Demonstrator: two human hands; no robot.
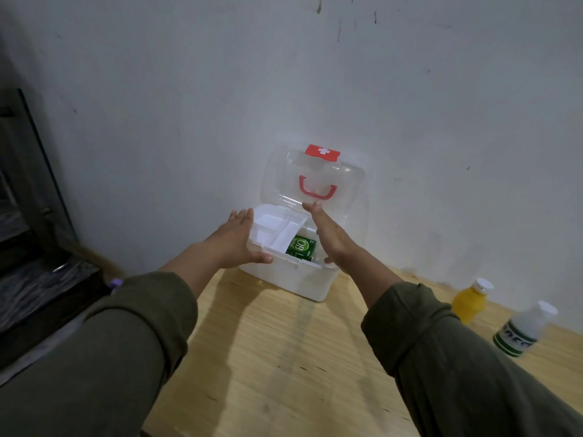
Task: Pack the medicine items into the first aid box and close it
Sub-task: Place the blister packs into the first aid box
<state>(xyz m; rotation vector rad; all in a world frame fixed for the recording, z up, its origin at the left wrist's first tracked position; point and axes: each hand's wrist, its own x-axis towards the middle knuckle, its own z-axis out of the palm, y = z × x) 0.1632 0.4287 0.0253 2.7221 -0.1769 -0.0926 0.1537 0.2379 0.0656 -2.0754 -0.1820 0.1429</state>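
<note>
My left hand (233, 239) and right hand (331, 234), both spread flat and gripping nothing, flank the open first aid box (293, 279), a green packet (301, 246) inside.

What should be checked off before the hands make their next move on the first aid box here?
1. Lid open, leaning back toward the wall: ok.
2. Inner tray seated in the first aid box: not ok, it sits skewed, uncovering the green packet.
3. Left hand and right hand free of items: ok, both empty at the box sides.
4. All medicine packed: not ok, the yellow bottle and white bottle stand on the table.
5. Room beneath the tray for both bottles: cannot tell.
</note>
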